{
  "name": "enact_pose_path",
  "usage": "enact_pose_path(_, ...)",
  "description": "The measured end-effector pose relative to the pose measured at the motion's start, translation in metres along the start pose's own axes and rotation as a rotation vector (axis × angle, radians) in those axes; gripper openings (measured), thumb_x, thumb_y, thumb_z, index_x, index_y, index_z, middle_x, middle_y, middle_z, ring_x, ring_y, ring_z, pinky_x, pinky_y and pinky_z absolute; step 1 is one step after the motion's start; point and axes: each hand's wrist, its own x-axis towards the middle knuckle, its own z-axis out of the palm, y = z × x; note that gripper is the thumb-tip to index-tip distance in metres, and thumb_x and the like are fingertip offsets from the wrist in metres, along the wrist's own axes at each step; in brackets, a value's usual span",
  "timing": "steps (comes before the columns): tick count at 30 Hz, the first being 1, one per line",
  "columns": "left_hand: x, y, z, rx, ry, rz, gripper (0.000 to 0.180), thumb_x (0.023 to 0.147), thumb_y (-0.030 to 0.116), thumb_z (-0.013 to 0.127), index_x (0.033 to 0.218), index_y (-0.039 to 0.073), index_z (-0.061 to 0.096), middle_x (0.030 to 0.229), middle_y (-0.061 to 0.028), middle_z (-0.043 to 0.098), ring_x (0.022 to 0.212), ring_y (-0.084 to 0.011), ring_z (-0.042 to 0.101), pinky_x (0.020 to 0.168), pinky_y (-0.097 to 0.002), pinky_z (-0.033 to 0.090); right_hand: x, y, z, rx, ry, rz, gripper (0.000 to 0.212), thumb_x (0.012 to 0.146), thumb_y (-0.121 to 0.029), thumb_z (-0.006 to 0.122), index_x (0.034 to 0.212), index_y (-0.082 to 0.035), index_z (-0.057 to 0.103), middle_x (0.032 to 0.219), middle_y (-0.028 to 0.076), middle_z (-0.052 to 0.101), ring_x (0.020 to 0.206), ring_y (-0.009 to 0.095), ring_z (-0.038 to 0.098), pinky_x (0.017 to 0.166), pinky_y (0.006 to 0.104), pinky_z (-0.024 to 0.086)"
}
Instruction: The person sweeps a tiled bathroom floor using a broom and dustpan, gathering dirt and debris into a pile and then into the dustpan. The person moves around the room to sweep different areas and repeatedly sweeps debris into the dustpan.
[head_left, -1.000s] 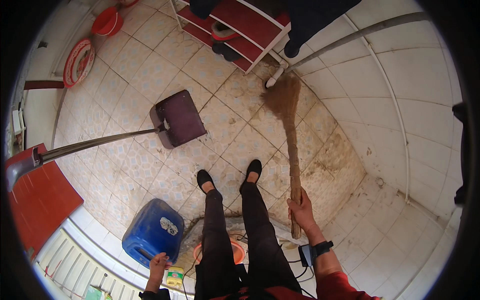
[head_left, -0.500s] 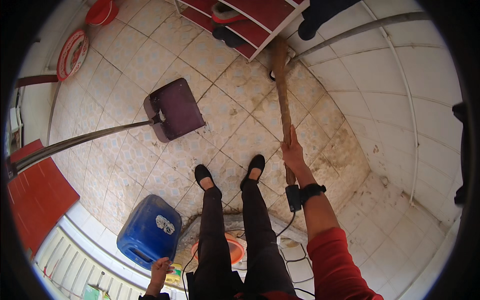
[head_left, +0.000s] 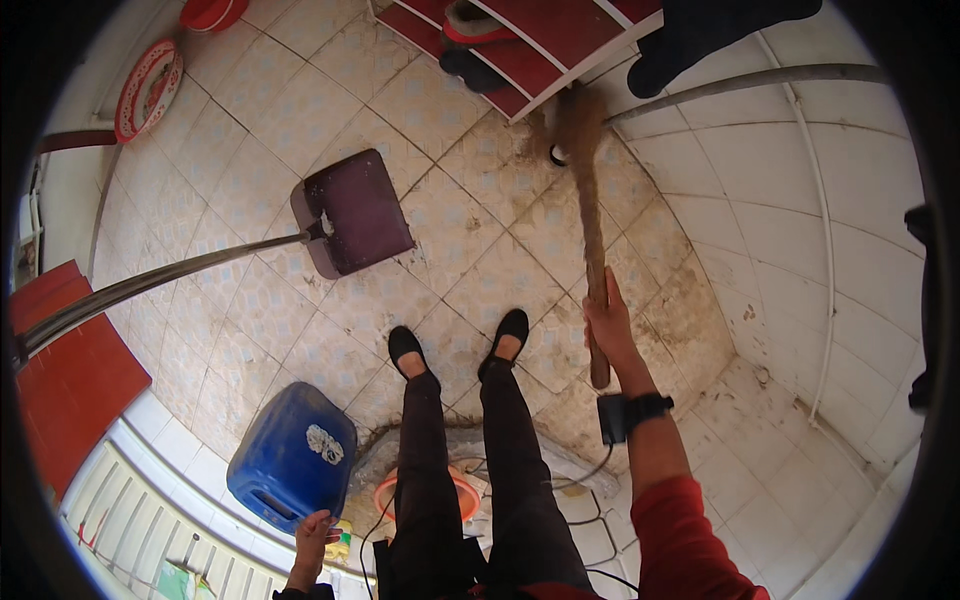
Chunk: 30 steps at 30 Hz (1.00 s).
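My right hand [head_left: 610, 325] is closed around the wooden handle of a broom [head_left: 591, 225]. The broom's brown bristle end is smeared by motion and sits over the floor by the lower corner of a red and white shoe rack [head_left: 545, 75]. My left hand [head_left: 312, 540] hangs low beside a blue plastic jerrycan [head_left: 295, 450], its fingers loosely bent and apart, with nothing visible in them. Left of the broom, a dark purple dustpan [head_left: 365, 215] with a long metal handle lies on the tiles.
A tiled wall [head_left: 770, 250] with a thin white pipe rises on the right. Below my legs an orange basin [head_left: 460, 492] stands near cables. Red and white basins [head_left: 148, 92] are at the far left, above a red board [head_left: 75, 375]. A white slatted rack [head_left: 150, 520] lies lower left.
My right hand and the broom have shifted to the right, and the lower handle end now shows below the hand. The dustpan and jerrycan stay in place; the view has tilted slightly.
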Motion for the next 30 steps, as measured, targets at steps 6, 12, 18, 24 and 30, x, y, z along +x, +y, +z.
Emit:
enact_pose_path(6,-0.009,0.007,0.005,0.035,-0.003,-0.033,0.024,0.09,0.014,0.053,0.111,0.004,0.057,0.093,-0.008,0.064,0.072,-0.0179,0.065,0.062,-0.0274,0.053,-0.098,-0.021,-0.026,0.031,-0.002,0.119,0.066,0.091,-0.009,0.05,0.146,-0.014,0.015,0.075,0.005,0.055,0.046,0.01,0.048,0.04,0.0272,0.041)
enact_pose_path(12,-0.003,0.008,0.014,0.002,0.001,-0.028,0.023,0.09,0.017,0.055,0.109,0.005,0.056,0.095,-0.0093,0.065,0.076,-0.0207,0.066,0.065,-0.03,0.053,0.008,0.005,0.027,0.2,-0.003,-0.133,0.067,0.092,-0.011,0.05,0.146,-0.016,0.011,0.071,0.005,0.052,0.044,0.012,0.047,0.04,0.0286,0.042)
enact_pose_path(18,-0.013,0.018,0.017,0.03,-0.046,-0.02,0.022,0.09,0.016,0.055,0.11,0.005,0.056,0.095,-0.0089,0.065,0.073,-0.0201,0.066,0.064,-0.029,0.054,-0.096,0.042,-0.015,0.294,-0.123,0.077,0.066,0.092,-0.008,0.05,0.146,-0.012,0.013,0.071,0.007,0.053,0.047,0.012,0.05,0.04,0.0282,0.043)
enact_pose_path(24,-0.01,0.023,0.015,0.059,0.013,-0.05,0.022,0.09,0.013,0.053,0.11,0.004,0.057,0.093,-0.0087,0.065,0.072,-0.0191,0.065,0.063,-0.0287,0.055,-0.028,0.008,-0.009,0.406,-0.049,-0.159,0.069,0.092,-0.009,0.05,0.146,-0.013,0.008,0.07,0.007,0.053,0.046,0.013,0.049,0.04,0.0279,0.043)
enact_pose_path(30,-0.014,0.029,0.033,0.022,-0.018,-0.025,0.023,0.089,0.012,0.053,0.11,0.002,0.056,0.092,-0.0089,0.065,0.073,-0.0197,0.065,0.063,-0.0289,0.054,-0.018,0.032,0.019,0.22,-0.171,0.196,0.069,0.092,-0.012,0.05,0.147,-0.016,0.008,0.073,0.008,0.054,0.047,0.016,0.051,0.04,0.0327,0.043)
